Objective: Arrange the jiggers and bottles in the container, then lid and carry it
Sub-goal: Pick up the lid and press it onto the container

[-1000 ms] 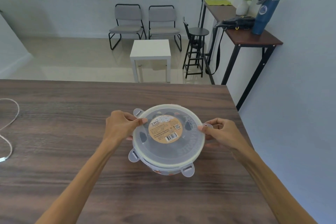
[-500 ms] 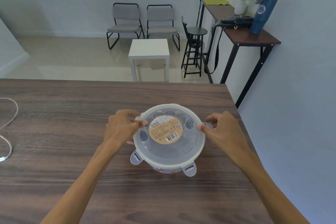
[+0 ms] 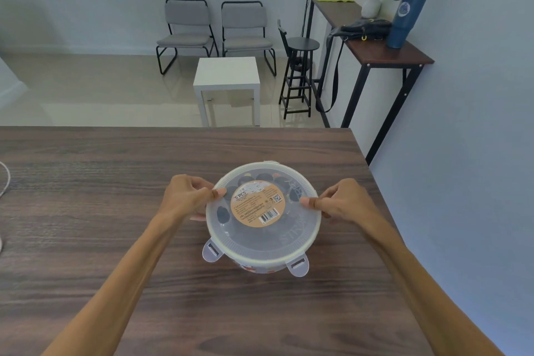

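Round container [image 3: 261,264] sits on the wooden table [image 3: 86,211], near its right edge. Clear lid [image 3: 260,237] is on top, brown label [image 3: 258,203] at centre. Left hand [image 3: 187,196] pinches the lid's left rim, thumb on top. Right hand [image 3: 341,201] pinches the right rim likewise. Two lid tabs [image 3: 213,251] at the near side stick outward, unlatched. Dark shapes show dimly through the lid; contents not identifiable.

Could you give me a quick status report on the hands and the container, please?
Left hand and right hand grip opposite sides of the lid. Lid sits on the container; two near clips stick out unlatched. Table around it unobstructed.
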